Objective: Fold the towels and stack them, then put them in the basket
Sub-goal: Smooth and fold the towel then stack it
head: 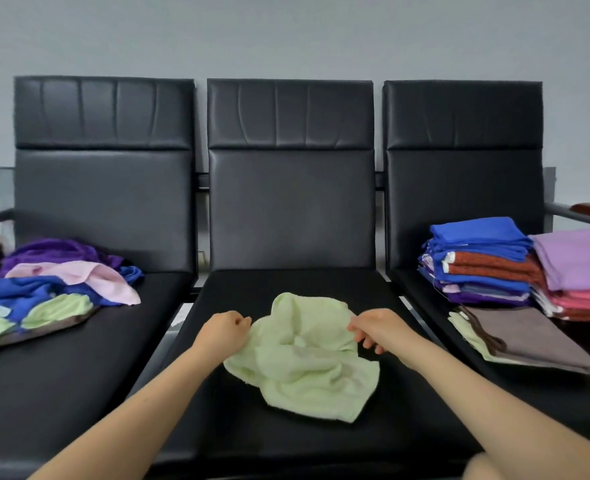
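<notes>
Both hands pinch a crumpled light green towel [304,358] on the middle seat [286,427] of a black three-seat bench.

Head view: the left hand [222,329] grips the towel's left edge with curled fingers, and the right hand [378,327] seems to pinch its right edge between thumb and forefinger, the other fingers loosely bent. On the left seat lies an unfolded heap of towels [61,289] in purple, pink, blue and green. On the right seat, folded stacks [484,265] stand far back, with a brown folded towel [529,337] lying nearer on a pale green one.
</notes>
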`<state>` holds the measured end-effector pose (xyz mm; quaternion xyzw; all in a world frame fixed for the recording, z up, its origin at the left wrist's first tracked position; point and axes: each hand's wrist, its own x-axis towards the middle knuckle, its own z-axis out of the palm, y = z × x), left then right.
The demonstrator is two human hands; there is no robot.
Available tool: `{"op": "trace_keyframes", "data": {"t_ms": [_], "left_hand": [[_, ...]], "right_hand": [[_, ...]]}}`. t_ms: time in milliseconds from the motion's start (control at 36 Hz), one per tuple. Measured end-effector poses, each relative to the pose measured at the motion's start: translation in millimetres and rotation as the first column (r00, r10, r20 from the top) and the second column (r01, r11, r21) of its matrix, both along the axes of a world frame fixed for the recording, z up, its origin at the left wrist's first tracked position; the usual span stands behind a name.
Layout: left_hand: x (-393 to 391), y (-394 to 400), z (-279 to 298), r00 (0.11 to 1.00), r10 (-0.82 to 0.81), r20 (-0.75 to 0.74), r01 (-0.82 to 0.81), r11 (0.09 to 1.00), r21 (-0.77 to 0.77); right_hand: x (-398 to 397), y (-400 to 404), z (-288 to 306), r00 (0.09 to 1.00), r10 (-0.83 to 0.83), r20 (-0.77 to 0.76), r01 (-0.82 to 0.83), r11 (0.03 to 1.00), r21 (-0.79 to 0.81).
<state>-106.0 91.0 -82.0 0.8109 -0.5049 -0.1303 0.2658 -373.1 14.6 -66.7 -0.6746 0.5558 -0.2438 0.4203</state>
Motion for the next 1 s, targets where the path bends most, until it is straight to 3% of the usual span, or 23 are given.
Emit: {"op": "trace_keyframes", "data": {"t_ms": [222, 389, 444, 500, 611, 750, 889, 1000], "left_hand": [[-13, -18, 3, 0.992, -0.061, -0.111, 0.05, 0.993, -0.107], [-19, -44, -2, 0.999, -0.021, -0.045, 0.027, 0.989, 0.143], [-21, -50, -4, 0.994, -0.061, -0.087, 0.078, 0.975, 0.209], [-25, -54, -3, 0.981, -0.089, -0.171, 0.12, 0.976, 0.182], [-26, -58, 3, 0.936, -0.155, -0.316, 0.121, 0.985, -0.126], [-16, -42, 30, 0.902, -0.154, -0.403, -0.099, 0.835, -0.542], [-11, -14, 67, 0.815, -0.134, -0.564, -0.362, 0.642, -0.676], [-16, 4, 71, 0.836, -0.201, -0.511, -0.297, 0.618, -0.728]], "right_hand": [[-3, -13, -17, 0.984, -0.162, -0.079, 0.154, 0.983, -0.097], [5, -28, -18, 0.971, -0.233, -0.056, 0.235, 0.971, 0.036], [12, -32, -19, 0.969, -0.245, 0.025, 0.24, 0.963, 0.125], [20, -35, -18, 0.94, -0.278, 0.199, 0.227, 0.943, 0.242], [34, -40, -15, 0.809, -0.336, 0.482, 0.227, 0.936, 0.27], [40, -44, 9, 0.573, -0.308, 0.76, 0.231, 0.95, 0.21], [32, -43, 44, 0.27, -0.19, 0.944, 0.12, 0.979, 0.163], [13, -28, 54, 0.066, -0.286, 0.956, 0.065, 0.957, 0.282]]}}
